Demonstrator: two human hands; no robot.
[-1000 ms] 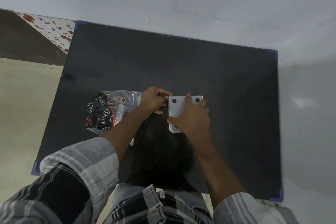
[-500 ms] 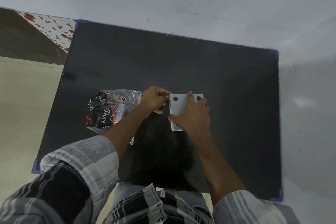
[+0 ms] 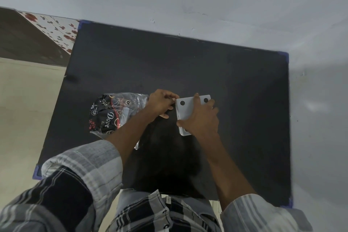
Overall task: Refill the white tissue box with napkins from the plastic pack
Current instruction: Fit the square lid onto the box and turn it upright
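Pinning the white tissue box (image 3: pixel 185 112) flat on the bench (image 3: pixel 207 66), the right hand (image 3: pixel 202 118) steadied it while the left hand (image 3: pixel 162 102) pinched its corner, apparently to open it; the plastic pack (image 3: pixel 113 113) waited just left.

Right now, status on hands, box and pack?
Right hand pressing down on white tissue box. Left hand pinching its left edge. Plastic napkin pack lying left, untouched. Nothing in the way.

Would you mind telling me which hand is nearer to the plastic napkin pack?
Left. The left hand is just right of the plastic napkin pack, at the white tissue box's left edge; the right hand lies on the box, farther away.
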